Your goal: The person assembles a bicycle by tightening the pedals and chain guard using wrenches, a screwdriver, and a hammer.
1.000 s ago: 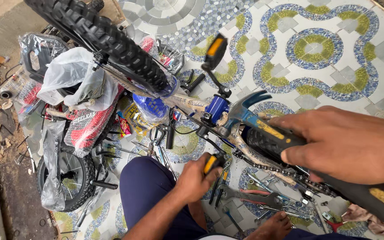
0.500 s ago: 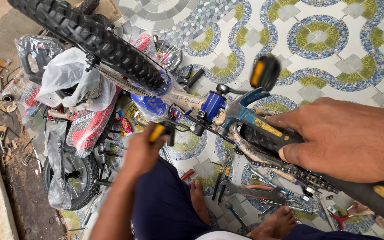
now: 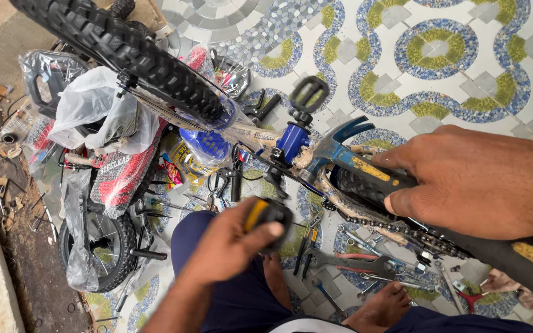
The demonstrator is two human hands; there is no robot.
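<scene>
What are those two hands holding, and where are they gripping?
The left hand grips a black bike pedal with an orange reflector, fingers wrapped round its body. The right hand clasps the rear tyre and a claw hammer by its handle.

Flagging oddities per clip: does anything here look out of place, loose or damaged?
Yes. The small bicycle is upside down, its knobby black tyre uppermost, and the drive chain sags slack. Spanners and pliers lie scattered on the patterned tile floor. The black pedal in the left hand is motion-blurred.
</scene>
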